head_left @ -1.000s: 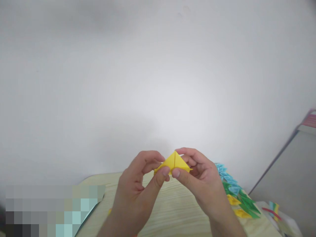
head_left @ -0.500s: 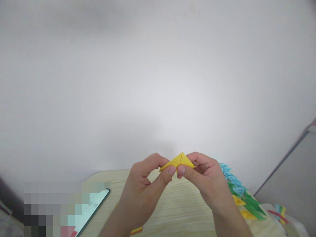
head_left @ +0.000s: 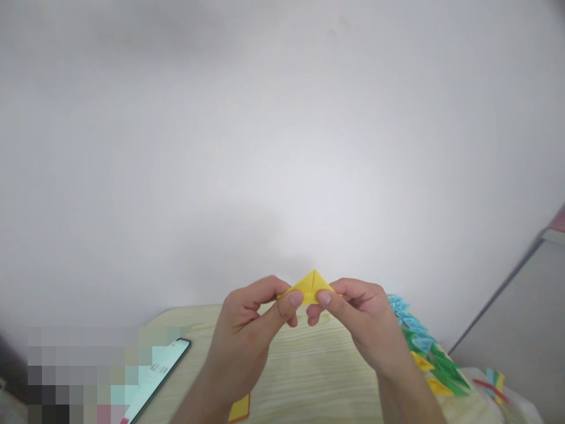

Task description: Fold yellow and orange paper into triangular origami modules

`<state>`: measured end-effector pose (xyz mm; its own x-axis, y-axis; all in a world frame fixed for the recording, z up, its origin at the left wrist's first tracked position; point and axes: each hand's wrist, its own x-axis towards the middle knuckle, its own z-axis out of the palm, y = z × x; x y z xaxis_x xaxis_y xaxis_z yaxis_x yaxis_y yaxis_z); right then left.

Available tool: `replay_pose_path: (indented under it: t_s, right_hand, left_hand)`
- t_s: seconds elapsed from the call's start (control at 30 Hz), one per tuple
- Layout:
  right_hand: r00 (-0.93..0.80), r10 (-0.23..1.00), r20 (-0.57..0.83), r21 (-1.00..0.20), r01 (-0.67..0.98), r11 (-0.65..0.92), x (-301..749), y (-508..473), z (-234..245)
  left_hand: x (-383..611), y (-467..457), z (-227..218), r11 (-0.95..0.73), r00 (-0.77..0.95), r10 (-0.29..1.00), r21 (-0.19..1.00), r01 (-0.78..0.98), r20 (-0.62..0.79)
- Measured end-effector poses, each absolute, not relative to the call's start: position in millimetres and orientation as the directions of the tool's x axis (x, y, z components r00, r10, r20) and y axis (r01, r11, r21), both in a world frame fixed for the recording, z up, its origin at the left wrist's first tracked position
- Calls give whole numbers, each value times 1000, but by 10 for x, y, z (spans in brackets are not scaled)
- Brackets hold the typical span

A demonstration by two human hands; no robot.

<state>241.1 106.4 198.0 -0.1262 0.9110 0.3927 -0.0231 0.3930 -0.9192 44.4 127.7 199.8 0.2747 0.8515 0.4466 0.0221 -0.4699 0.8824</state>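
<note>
A small folded yellow paper triangle (head_left: 314, 283) is held up above the table, its point upward and a crease running down from the tip. My left hand (head_left: 251, 327) pinches its left corner between thumb and bent forefinger. On the opposite corner, my right hand (head_left: 364, 318) has the same kind of pinch. Both thumbs press on the near face along the lower edge, slightly apart. The fingers behind the paper are partly hidden.
Folded paper pieces, blue (head_left: 410, 321), green (head_left: 448, 368) and yellow (head_left: 421, 361), lie along the table's (head_left: 326, 365) right side. A phone-like screen (head_left: 159, 371) is at left, partly pixelated. A yellow, red-edged item (head_left: 241, 407) lies near my left wrist. Behind stands a wall (head_left: 282, 147).
My thumbs have spread apart along the paper's lower edge, showing more of its middle. The paper and both hands appear slightly farther left in view, as the view itself shifts a little.
</note>
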Motion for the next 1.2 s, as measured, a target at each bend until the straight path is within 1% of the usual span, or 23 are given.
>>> replay_pose_path:
  t_s: [0.13,0.33,0.5,0.63,0.77,0.83,0.93,1.03,1.13,1.2]
  right_hand:
    - [-181,902,391,-919,-32,392,2431,1089,1973]
    - [-109,910,400,-911,60,408,2442,1103,1973]
    - [-105,903,417,-907,9,420,2417,1088,1987]
    - [-9,902,431,-902,-6,431,2409,1111,1956]
    - [113,887,448,-890,-34,454,2435,1144,1902]
    - [144,886,440,-889,-65,453,2435,1147,1893]
    - [93,897,433,-893,-94,441,2405,1141,1904]
    - [30,888,458,-885,-80,459,2379,1140,1907]
    - [42,885,465,-884,-46,466,2398,1143,1888]
    - [62,885,461,-887,-2,462,2428,1141,1879]
  left_hand:
    - [435,1301,1974,-462,250,861,887,19,443]
    - [423,1313,1978,-475,208,865,879,46,457]
    - [422,1320,1985,-488,217,856,872,44,468]
    - [424,1318,1999,-485,274,850,871,74,450]
    - [457,1324,1991,-480,368,840,863,157,400]
    - [482,1326,1985,-486,408,830,852,191,382]
    - [513,1320,1986,-489,413,829,847,207,377]
    - [531,1306,2002,-483,404,835,849,214,373]
    - [544,1303,2020,-478,435,830,848,228,350]
    - [552,1311,2024,-481,416,836,842,243,358]
